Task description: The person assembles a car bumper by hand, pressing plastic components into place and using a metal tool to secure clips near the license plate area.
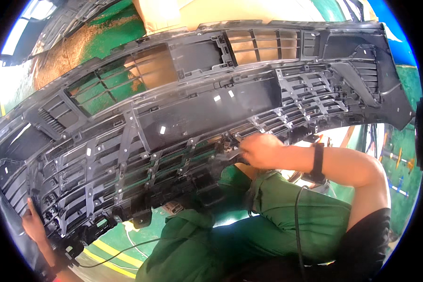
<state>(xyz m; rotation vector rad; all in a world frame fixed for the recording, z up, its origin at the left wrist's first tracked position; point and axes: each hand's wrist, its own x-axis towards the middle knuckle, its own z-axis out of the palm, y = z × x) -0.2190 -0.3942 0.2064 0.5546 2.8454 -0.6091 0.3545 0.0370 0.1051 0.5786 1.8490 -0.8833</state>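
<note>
A large black car front bumper with a slatted grille (211,113) lies across the view, its ribbed inner side showing. My right hand (261,150) is closed at the lower middle edge of the grille, fingers curled down against a small dark grey piece (228,155). Whatever sits inside that grip is hidden. At the bumper's far left end, my left hand (34,225) lies against the slatted side section, one finger stretched up along it. Its other fingers show only in part.
My legs in green trousers (296,216) are below the bumper. A dark cable (298,225) hangs over them. Behind the bumper are a tan covering (197,11) and green floor with brown patches (66,61). Blue and orange items (399,188) stand at the right.
</note>
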